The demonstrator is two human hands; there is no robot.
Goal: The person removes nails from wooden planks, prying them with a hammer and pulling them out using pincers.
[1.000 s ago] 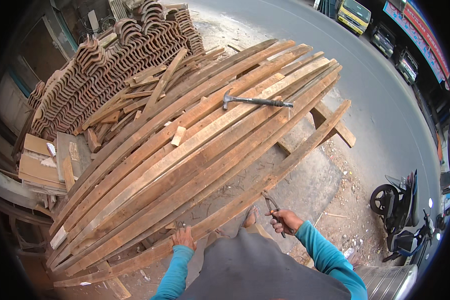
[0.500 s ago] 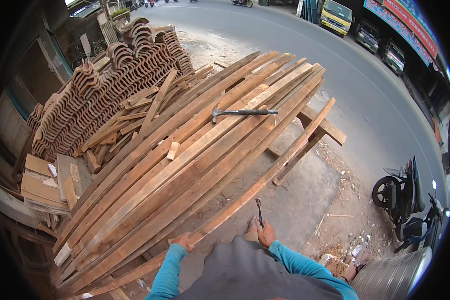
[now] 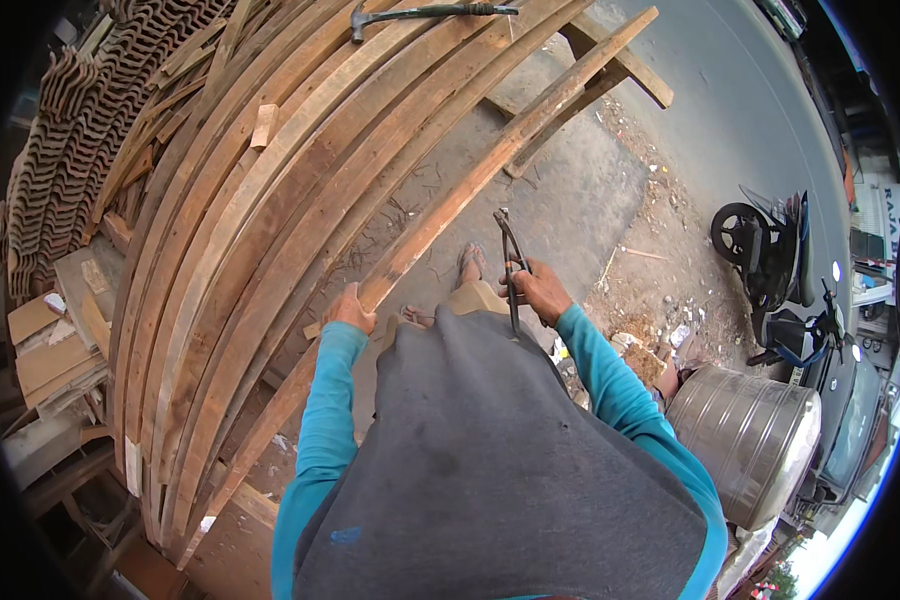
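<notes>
Metal pincers (image 3: 513,250) lie gripped in the right hand (image 3: 540,291), rough timber (image 3: 470,189) in the left (image 3: 351,311).

I get bright, diffuse daylight on my feed, shadows soft and faint. Fisheye bows the boards (image 3: 300,190) hard on the left; black vignette rounds off the corners, blue fringing along the right rim. Sheen on the metal tank (image 3: 735,440), tiny white glare spots at the motorbike (image 3: 770,260). Lower left goes murky, lower-right edge blows out. Middle reads clear, rim detail softens.
</notes>
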